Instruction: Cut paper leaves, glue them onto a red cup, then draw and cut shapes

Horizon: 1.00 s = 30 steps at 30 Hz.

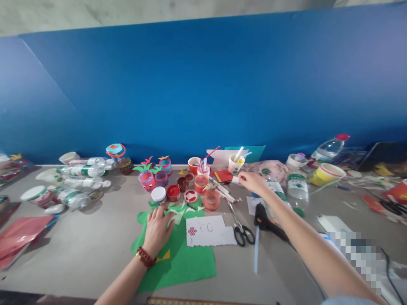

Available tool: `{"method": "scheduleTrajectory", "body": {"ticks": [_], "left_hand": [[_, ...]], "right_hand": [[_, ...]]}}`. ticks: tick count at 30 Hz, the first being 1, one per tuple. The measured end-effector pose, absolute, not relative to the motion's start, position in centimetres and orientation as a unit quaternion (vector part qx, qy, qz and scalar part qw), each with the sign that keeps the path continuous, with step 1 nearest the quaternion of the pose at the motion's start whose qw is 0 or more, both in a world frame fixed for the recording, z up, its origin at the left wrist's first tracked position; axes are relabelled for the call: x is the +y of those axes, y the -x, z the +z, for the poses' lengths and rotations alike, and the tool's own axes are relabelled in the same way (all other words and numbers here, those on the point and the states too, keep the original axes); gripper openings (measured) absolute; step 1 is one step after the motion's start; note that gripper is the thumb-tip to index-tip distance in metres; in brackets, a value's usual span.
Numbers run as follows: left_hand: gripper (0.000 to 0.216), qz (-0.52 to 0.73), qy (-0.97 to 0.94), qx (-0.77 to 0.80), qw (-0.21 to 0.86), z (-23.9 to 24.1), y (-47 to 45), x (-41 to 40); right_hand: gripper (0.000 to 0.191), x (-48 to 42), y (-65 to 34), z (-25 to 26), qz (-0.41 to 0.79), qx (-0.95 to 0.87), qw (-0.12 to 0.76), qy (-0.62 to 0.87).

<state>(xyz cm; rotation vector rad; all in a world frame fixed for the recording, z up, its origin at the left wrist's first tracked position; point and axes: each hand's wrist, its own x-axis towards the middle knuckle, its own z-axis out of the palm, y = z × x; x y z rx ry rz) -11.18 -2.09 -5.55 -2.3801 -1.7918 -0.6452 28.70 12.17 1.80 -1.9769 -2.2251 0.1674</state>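
My left hand (160, 223) lies with fingers spread on a green sheet (190, 267), its fingertips beside pale green paper scraps (177, 217). My right hand (253, 182) reaches to the back, fingers curled together by a small white paper piece (235, 180); whether they grip it is unclear. Between the hands is a torn white card (208, 231) with a red knot pattern and pencil marks. Black-handled scissors (243, 234) lie at its right edge. Under my right forearm a black glue gun (263, 221) rests, a glue stick (256, 250) extending from it.
Open paint pots (173, 192), brushes (222, 188) and decorated cups (146, 181) stand behind the green sheet. Plastic bottles (85, 170) lie at left, near a red packet (25, 237). More bottles (298, 188) and a yellow cup (327, 174) are at right. A blue partition (190, 93) closes the back.
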Motion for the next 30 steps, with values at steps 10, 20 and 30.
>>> {"method": "scheduleTrajectory", "body": {"ticks": [10,20,30], "left_hand": [[0.021,-0.309,0.777,-0.549,0.004,-4.4,11.2,-2.2],[0.053,-0.345,0.511,-0.368,-0.697,0.4,7.5,-5.0],[0.037,-0.367,0.497,-0.395,-0.680,0.1,2.9,-4.6]], "right_hand": [[0.020,10.9,-30.4,3.5,0.173,-0.722,0.216,0.634],[0.022,-4.1,-22.4,4.0,0.287,-0.705,0.450,0.468],[0.035,-8.0,-19.0,0.5,0.284,-0.784,0.400,0.379]]}}
